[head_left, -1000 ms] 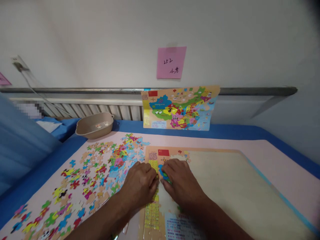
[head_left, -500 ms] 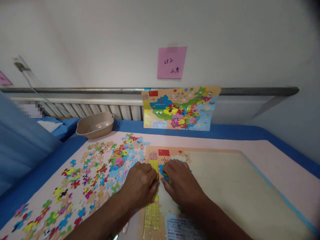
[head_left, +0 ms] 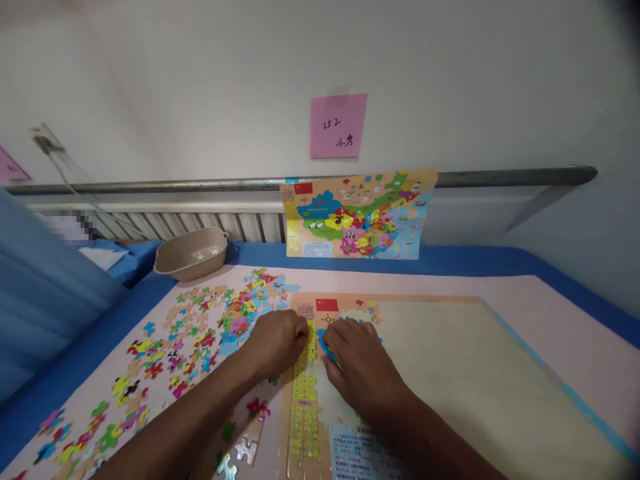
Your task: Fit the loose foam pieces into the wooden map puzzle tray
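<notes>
On the left border of the puzzle board rests my left hand, its fingers curled closed; whatever they may hold is hidden. Beneath it runs a yellow printed strip of joined pieces. My right hand is bent over the board's upper left, thumb and fingers closing around a blue and green puzzle piece, mostly covered by the fingers. Just above lie the joined corner pieces with a red flag. A white text block sits at the board's lower edge.
Many loose puzzle pieces spread over the pink sheet to the left, beside a joined map section. A beige basket with a few pieces stands behind them. A reference map leans against the wall under a metal rail.
My left hand has shifted up and to the left, away from my right hand, uncovering more of the yellow strip. My right hand stays nearly in place. The view has tilted slightly.
</notes>
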